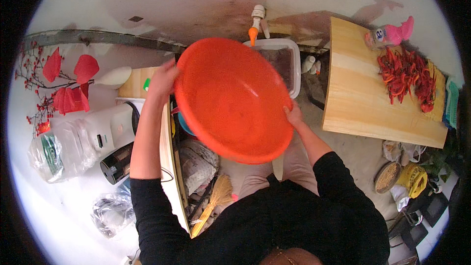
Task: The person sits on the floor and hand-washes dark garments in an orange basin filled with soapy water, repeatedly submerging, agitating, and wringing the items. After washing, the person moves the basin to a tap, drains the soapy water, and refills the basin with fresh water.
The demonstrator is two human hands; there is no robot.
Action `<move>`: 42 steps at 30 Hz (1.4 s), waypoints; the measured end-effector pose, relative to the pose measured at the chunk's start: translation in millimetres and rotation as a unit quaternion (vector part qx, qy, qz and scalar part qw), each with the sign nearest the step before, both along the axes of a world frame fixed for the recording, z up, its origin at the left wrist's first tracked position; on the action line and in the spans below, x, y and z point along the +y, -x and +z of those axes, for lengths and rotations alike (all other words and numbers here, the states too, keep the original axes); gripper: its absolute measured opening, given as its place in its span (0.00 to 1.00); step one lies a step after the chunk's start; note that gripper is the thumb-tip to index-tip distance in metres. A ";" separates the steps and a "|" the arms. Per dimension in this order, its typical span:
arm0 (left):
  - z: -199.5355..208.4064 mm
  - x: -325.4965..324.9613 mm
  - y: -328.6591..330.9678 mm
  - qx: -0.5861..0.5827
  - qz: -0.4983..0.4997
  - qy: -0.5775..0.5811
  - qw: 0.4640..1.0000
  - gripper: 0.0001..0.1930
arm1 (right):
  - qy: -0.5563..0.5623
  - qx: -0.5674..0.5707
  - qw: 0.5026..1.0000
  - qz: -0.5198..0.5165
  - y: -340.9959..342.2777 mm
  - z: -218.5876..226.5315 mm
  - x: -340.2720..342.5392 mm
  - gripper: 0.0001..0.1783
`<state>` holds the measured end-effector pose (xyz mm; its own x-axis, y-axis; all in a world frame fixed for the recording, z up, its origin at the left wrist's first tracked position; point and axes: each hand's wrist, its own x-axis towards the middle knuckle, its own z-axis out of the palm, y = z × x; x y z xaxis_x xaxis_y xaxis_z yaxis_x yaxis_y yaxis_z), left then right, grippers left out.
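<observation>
A large round orange-red plastic basin [233, 98] is held up in front of my body, tilted so that I look into its hollow. Nothing shows inside it. My left hand [164, 77], a little blurred, grips the rim at the upper left. On the opposite side my right hand [294, 114] clasps the rim, with the thumb at the edge and the other fingers mostly hidden. Just behind the basin stands a clear rectangular tub [294, 61], partly covered by it. Above that tub a white tap [257, 14] with an orange spout [253, 34] sticks out from the wall.
To the right, a wooden table [363, 93] bears a heap of dried red chillies [407, 78] and a pink-topped spray bottle [387, 35]. A white appliance [115, 122] sits on the left table. A straw broom [216, 201] and a woven basket [387, 176] are lower down.
</observation>
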<state>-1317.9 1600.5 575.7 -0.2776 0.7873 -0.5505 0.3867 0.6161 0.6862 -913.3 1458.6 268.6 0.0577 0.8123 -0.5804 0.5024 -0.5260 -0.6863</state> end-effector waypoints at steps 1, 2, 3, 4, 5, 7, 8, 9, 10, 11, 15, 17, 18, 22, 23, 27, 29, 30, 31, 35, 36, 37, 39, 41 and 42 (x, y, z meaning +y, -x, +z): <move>-7.7 -24.2 21.4 0.006 -0.010 0.029 1.000 0.36 | -0.039 -0.027 0.999 -0.024 0.6 8.6 6.6 0.31; -19.4 -49.8 36.5 0.027 -0.007 0.080 0.996 0.36 | -0.062 -0.047 0.995 -0.055 -0.1 17.6 13.0 0.32; -30.2 -80.6 47.5 -0.035 0.057 0.109 0.992 0.34 | -0.070 -0.063 0.995 -0.039 -3.0 28.1 21.0 0.32; -40.3 -107.3 54.8 -0.069 0.058 0.145 0.985 0.31 | -0.064 -0.071 0.995 -0.032 -5.2 38.9 33.1 0.33; -51.8 -134.1 55.4 -0.042 0.039 0.162 0.985 0.28 | -0.059 -0.081 0.995 -0.024 -2.7 50.6 47.2 0.33; -76.4 -175.1 47.0 -0.200 0.114 0.202 0.952 0.22 | -0.168 -0.210 0.960 0.080 -1.0 79.3 83.2 0.34; -88.1 -191.1 39.3 -0.237 0.141 0.195 0.941 0.22 | -0.181 -0.275 0.936 0.126 5.6 95.8 102.9 0.34; -99.9 -203.2 30.1 -0.264 0.165 0.181 0.933 0.22 | -0.306 -0.283 0.898 0.143 13.1 113.6 122.1 0.34; -111.7 -211.2 21.1 -0.272 0.208 0.189 0.920 0.22 | -0.359 -0.293 0.874 0.149 19.7 132.6 141.8 0.34; -122.4 -218.2 12.5 -0.303 0.249 0.189 0.900 0.21 | -0.353 -0.209 0.901 0.140 31.3 150.0 162.0 0.35; -158.4 -239.4 -25.5 -0.436 0.295 0.193 0.828 0.21 | -0.347 -0.137 0.903 0.213 89.9 190.5 217.2 0.44; -171.6 -242.7 -39.1 -0.507 0.300 0.190 0.785 0.21 | -0.225 -0.239 0.912 0.247 110.5 195.0 233.8 0.43; -177.1 -242.4 -45.2 -0.506 0.295 0.203 0.784 0.21 | -0.182 -0.282 0.904 0.264 118.1 194.6 238.6 0.42; -185.8 -237.2 -64.6 -0.538 0.316 0.201 0.756 0.21 | -0.149 -0.355 0.872 0.301 121.0 191.2 252.3 0.38; -185.6 -234.8 -68.3 -0.538 0.322 0.209 0.751 0.21 | -0.153 -0.364 0.859 0.328 117.6 191.6 255.2 0.36; -181.2 -225.6 -77.5 -0.557 0.303 0.202 0.746 0.20 | -0.133 -0.392 0.799 0.436 104.5 197.2 268.4 0.39; -181.0 -223.1 -80.0 -0.545 0.304 0.214 0.751 0.19 | -0.117 -0.405 0.772 0.475 101.7 199.8 273.5 0.40; -182.3 -222.5 -81.2 -0.552 0.302 0.214 0.748 0.19 | -0.121 -0.408 0.760 0.491 101.1 200.7 275.2 0.41; -184.5 -222.1 -82.2 -0.549 0.301 0.219 0.749 0.19 | -0.125 -0.413 0.752 0.499 101.0 201.3 276.8 0.40; -201.5 -223.4 -88.7 -0.563 0.294 0.232 0.736 0.17 | -0.149 -0.414 0.728 0.525 100.2 203.2 279.4 0.39; -206.4 -224.1 -90.6 -0.564 0.294 0.237 0.734 0.17 | -0.151 -0.417 0.723 0.530 99.7 203.8 279.7 0.39; -211.2 -224.9 -92.3 -0.559 0.295 0.243 0.735 0.17 | -0.147 -0.416 0.724 0.531 99.0 204.3 280.2 0.35; -219.0 -226.0 -95.5 -0.561 0.297 0.254 0.730 0.16 | -0.150 -0.411 0.727 0.529 97.5 205.0 281.1 0.28; -223.0 -226.4 -97.7 -0.571 0.284 0.248 0.729 0.15 | -0.156 -0.407 0.722 0.538 96.1 205.7 282.9 0.30; -223.4 -226.5 -98.8 -0.575 0.282 0.253 0.726 0.15 | -0.164 -0.404 0.721 0.539 95.3 206.0 283.9 0.31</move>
<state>-1219.1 1374.1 352.3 0.3942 0.3441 -0.8522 -0.6730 0.7396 -0.0126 -1008.6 1742.5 474.7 -0.4987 0.7229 -0.4783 0.8026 0.5935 0.0602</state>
